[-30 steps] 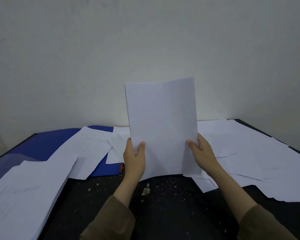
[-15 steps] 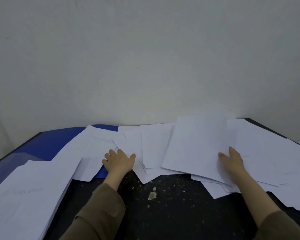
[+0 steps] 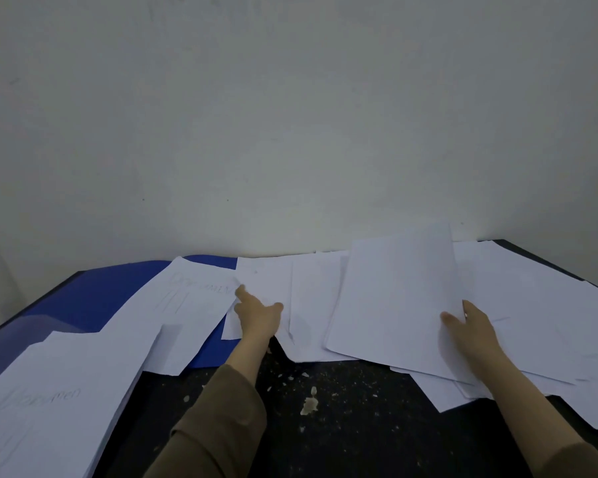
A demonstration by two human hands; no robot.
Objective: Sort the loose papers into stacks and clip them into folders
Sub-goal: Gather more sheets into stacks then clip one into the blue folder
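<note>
Loose white papers (image 3: pixel 532 305) lie scattered across the back and right of a black table (image 3: pixel 342 436). My right hand (image 3: pixel 471 334) grips the right edge of a sheaf of white sheets (image 3: pixel 394 298), thumb on top; the sheaf's far end is lifted toward the wall. My left hand (image 3: pixel 258 313) rests with fingers spread on loose sheets (image 3: pixel 266 277) in the middle, holding nothing. A blue folder (image 3: pixel 100 298) lies open at the back left, partly covered by a written sheet (image 3: pixel 183 301). A thick paper stack (image 3: pixel 59 401) with faint writing sits at the front left.
A pale wall (image 3: pixel 290 132) rises directly behind the table. Pale crumbs and a small scrap (image 3: pixel 309 405) speckle the dark tabletop between my arms. The table's right back corner (image 3: pixel 504 241) shows beyond the papers.
The sheaf held upright by both hands a second ago now lies low to the right. My left hand let go of it and reached onto the middle sheets, further back than half a second ago.
</note>
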